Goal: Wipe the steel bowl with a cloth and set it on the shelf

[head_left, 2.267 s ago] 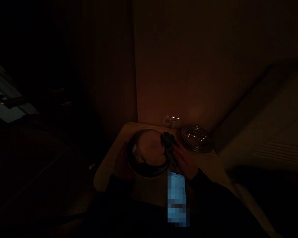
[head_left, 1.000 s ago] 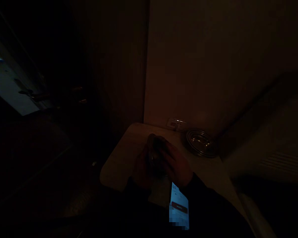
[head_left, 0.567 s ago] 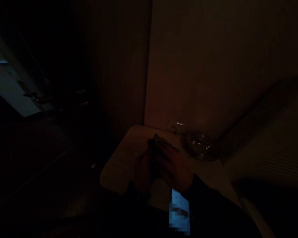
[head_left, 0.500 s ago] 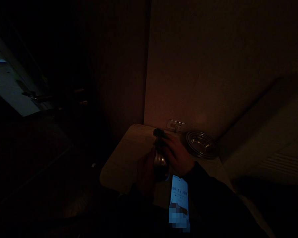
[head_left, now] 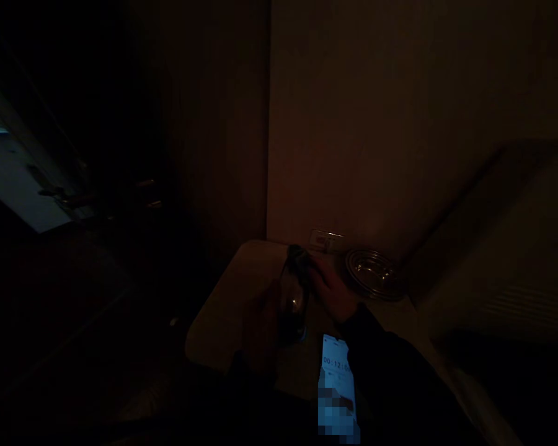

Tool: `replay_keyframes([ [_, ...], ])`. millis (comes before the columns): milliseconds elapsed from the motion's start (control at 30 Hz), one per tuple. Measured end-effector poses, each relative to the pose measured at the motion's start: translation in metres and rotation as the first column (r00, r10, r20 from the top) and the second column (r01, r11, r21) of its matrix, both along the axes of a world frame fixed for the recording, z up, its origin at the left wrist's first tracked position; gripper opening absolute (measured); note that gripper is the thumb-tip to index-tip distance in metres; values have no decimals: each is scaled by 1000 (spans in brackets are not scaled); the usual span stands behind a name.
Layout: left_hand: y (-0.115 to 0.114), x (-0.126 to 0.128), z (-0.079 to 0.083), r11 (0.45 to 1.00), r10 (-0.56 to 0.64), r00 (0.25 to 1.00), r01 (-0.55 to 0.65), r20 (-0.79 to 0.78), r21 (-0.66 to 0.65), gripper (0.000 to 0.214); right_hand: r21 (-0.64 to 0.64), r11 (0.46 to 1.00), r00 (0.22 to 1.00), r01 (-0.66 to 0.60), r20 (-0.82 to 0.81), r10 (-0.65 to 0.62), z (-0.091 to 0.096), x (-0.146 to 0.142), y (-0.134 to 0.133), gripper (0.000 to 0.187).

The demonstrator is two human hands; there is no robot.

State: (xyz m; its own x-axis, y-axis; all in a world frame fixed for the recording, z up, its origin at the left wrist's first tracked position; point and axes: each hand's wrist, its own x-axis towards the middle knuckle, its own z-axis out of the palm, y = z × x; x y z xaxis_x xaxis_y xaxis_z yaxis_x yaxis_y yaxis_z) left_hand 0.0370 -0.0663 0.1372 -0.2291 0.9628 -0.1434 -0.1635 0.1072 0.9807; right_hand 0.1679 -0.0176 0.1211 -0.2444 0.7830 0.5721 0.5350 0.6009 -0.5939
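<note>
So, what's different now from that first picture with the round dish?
The metal dish has been turned from face-on to a narrow side view. The right hand has moved the dark cloth to its far end. The left hand still holds the dish. The stacked plates and lit phone stayed put.

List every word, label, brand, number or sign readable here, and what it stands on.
"00:12:0", on the phone screen; the final digit is unclear.
Other text on the phone: too small or pixelated to read.
No readable text shows on the metal bowl, cloth, stacked dishes or wall outlet.
</note>
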Motion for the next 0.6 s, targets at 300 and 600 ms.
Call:
replay_keyframes([
  [300, -4, -10, 3, 999, 44, 985, -46, -169, -9, 39, -238, 971, 986, 13, -158, -52, -18, 18, 27, 37],
  [600, 16, -21, -11, 981, 68, 899, 20, -433, 195, 18, 252, 944, 957, -215, 244, 153, -3, -4, -16, 28],
])
